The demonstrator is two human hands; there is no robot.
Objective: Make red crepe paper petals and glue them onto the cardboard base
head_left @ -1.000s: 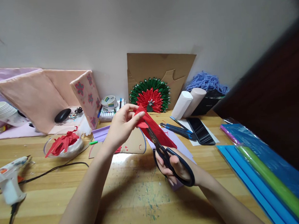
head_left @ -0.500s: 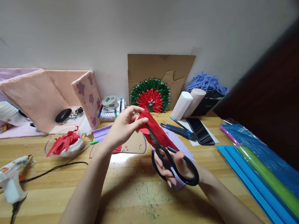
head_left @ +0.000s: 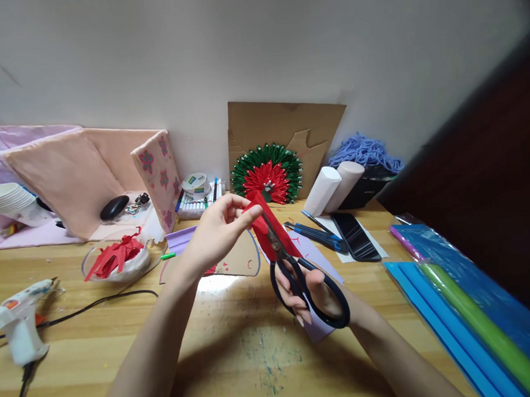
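My left hand (head_left: 224, 228) pinches the upper end of a strip of red crepe paper (head_left: 261, 225) between thumb and fingers. In my right hand (head_left: 304, 292) are black-handled scissors (head_left: 279, 251), with thumb and fingers through the loops. Their blades lie along the red paper and point up toward my left thumb. Beneath the hands lie a lilac sheet (head_left: 320, 327) and a piece of cardboard (head_left: 237, 257) with red marks. Behind them, a fan of green and red folded petals (head_left: 268, 174) sits against an upright cardboard panel (head_left: 287, 122).
On the left are a glue gun (head_left: 21, 321) with its cable and a clear bowl (head_left: 137, 269) of red scraps. To the right lie a utility knife (head_left: 316, 237), a phone (head_left: 354, 235) and blue and green rolls (head_left: 469, 312). White rolls (head_left: 322, 189) stand behind.
The scissors' blades have closed further along the red paper, and the strip has swung to a steeper angle. Both hands keep their holds.
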